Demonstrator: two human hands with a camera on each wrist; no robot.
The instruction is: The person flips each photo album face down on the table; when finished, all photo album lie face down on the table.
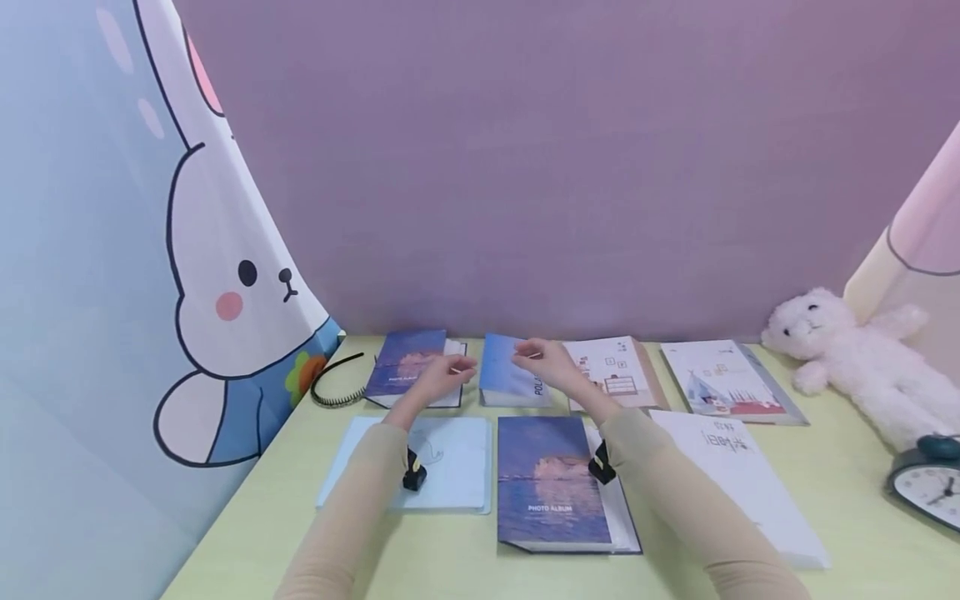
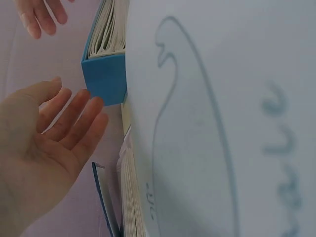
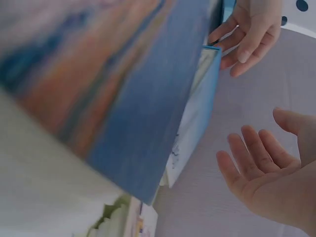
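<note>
Though lettered "PHOTO ALBUM", near album (image 1: 553, 483) untouched; both hands' (image 1: 442, 377) (image 1: 551, 362) grips open beside blue album (image 1: 506, 375).

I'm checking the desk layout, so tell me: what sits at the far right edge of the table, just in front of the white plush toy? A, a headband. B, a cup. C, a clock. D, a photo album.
C: a round clock with a dark rim sits at the table's right edge just in front of the white plush toy; the black headband lies on the far left.
</note>
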